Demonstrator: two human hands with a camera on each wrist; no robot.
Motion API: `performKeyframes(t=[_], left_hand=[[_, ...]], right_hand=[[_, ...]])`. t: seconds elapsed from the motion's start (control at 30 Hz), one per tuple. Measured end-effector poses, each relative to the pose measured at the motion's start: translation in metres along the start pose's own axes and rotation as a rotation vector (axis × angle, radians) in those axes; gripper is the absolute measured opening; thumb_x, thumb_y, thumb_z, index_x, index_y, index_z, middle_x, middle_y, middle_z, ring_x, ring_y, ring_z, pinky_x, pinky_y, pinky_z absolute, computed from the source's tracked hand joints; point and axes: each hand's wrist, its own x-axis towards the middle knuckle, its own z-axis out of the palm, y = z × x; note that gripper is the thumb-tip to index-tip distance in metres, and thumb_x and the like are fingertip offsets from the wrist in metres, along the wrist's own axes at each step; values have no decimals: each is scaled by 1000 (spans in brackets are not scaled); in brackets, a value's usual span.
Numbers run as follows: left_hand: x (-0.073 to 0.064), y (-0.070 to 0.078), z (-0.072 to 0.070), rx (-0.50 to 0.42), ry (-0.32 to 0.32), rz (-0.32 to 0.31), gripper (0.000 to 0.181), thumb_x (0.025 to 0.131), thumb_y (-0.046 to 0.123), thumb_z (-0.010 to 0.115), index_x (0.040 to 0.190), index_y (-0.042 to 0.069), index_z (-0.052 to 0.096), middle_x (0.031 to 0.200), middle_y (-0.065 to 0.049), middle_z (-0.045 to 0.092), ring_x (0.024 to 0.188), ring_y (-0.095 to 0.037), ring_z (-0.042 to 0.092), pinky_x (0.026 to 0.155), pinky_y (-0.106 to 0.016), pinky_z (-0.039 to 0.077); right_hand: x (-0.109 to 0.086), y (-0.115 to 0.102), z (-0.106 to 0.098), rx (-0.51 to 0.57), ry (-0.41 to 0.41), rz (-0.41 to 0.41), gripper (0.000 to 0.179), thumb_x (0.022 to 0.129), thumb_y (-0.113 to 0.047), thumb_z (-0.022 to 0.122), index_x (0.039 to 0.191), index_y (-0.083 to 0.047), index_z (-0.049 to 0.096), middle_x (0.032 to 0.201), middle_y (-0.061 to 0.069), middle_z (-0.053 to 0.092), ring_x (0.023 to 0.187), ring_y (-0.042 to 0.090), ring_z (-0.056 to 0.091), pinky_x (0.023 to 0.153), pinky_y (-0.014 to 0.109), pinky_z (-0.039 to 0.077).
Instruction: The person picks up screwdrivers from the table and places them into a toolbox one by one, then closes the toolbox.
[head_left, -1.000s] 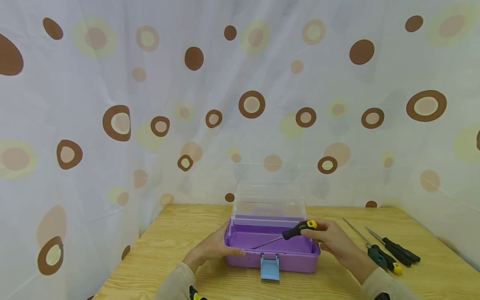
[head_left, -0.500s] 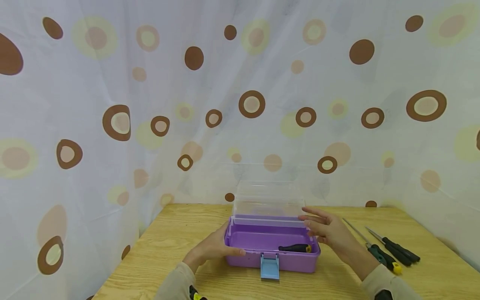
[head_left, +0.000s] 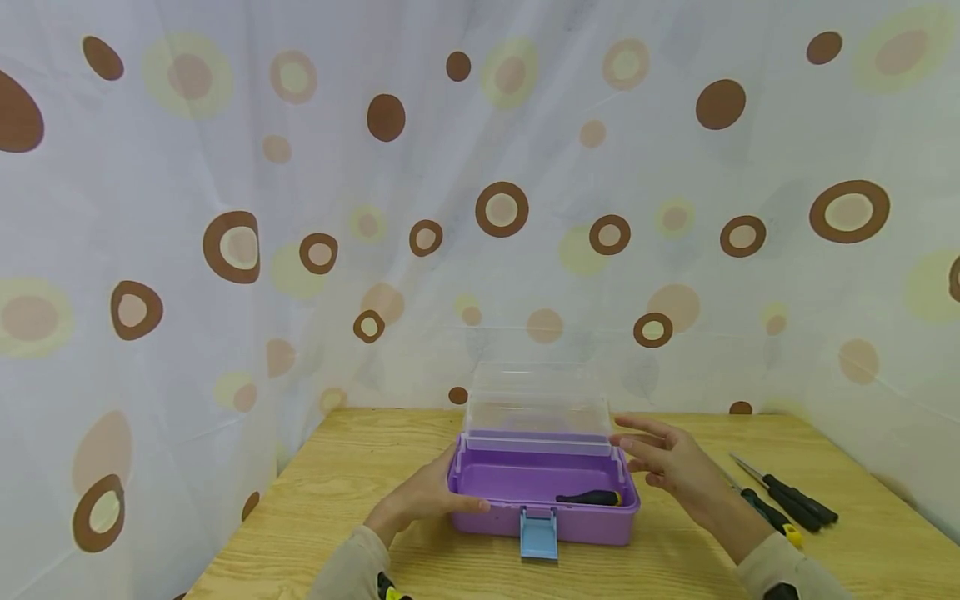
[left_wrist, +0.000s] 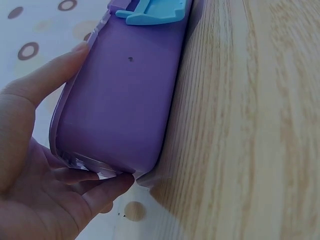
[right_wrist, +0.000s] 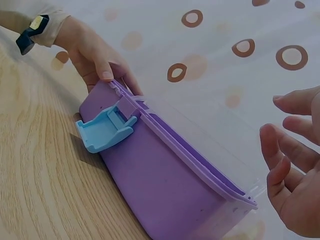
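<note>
From my remote seat, the first risk I would weigh is the clear plastic lid (head_left: 536,408): it stands raised behind the purple plastic box (head_left: 592,527), and the right hand (head_left: 678,477) hovers just beside its right edge, so a careless brush of the fingers could tip it. My left hand (head_left: 423,497) grips the box's left end, thumb along the front rim and fingers against the end wall; were that hold to slacken, a knock might slide the box on the pale wood-grained counter (head_left: 337,475). The light-blue latch (head_left: 538,535) hangs open at the front, where I think a sleeve could snag.

The right fingers are spread wide and hold nothing. The screwdriver with a black, yellow-ended handle (head_left: 591,497) lies inside the box, against or near the front wall; I cannot see its shaft. To the right on the counter lie a dark-green-and-black screwdriver with a yellow end (head_left: 768,511) and, beside it, black-handled tools (head_left: 795,502).

Compared with a second ago, that first screwdriver has gone from my right fingers into the box, and the right hand has shifted outward, emptied. The left hand has kept its place.
</note>
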Motion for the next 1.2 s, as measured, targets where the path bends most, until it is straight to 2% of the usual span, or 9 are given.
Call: performKeyframes(t=[0.2,0.5,0.8,1.2], left_hand=[[0,1,0,4,3,0,120,79,40,87,167,15,10,149,-14,51,130,-35,53,112,-60,34],[0,-1,0,14,10,-15,120,79,41,87,167,14,10,149,-14,51,130,-34,53,112,-60,34],[-1,0,0,19,11,-19,122,79,42,87,168,14,8,150,-15,50,131,-34,52,113,-61,33],[-2,1,0,11,0,-13,124,79,40,86,168,14,4,152,-16,48,132,-33,51,115,-61,30]], right_hand=[[-2,1,-3,-5,-22,0,47,105,-24,65,150,-14,54,132,10,66,93,21,65,64,22,47],[-5,3,-9,-47,-44,-17,42,106,-25,62,147,-18,58,132,8,67,95,23,64,64,22,49],[-9,6,-15,-145,-2,-7,58,106,-27,63,154,-1,45,139,15,62,100,27,61,68,27,50],[-18,8,-27,-163,71,14,51,104,-27,65,149,-5,54,124,0,70,96,24,62,66,27,50]])
